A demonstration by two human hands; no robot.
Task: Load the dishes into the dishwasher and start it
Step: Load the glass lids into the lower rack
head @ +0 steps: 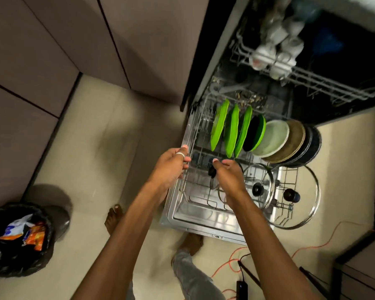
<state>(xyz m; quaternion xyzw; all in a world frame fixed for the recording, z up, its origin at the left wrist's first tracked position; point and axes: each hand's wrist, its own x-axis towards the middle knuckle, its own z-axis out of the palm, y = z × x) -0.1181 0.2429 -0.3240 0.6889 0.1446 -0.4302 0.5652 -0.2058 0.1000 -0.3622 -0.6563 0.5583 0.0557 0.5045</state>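
The dishwasher stands open with its lower rack (204,204) pulled out over the door (195,224). Green plates (220,126) stand upright in a row, followed by a white plate (273,137), a brown one and dark ones. Two glass lids (260,187) (299,198) with black knobs lean at the rack's right. My left hand (171,167) grips the rack's left rim. My right hand (227,178) holds a third glass lid by its black knob (212,171) over the rack's middle. The upper rack (312,81) carries white cups (273,50).
A bin with a black liner (17,237) and wrappers stands on the floor at the left. An orange cable (232,263) and a black power strip (239,286) lie on the tiles near my bare feet. Grey cabinet doors (52,50) line the left.
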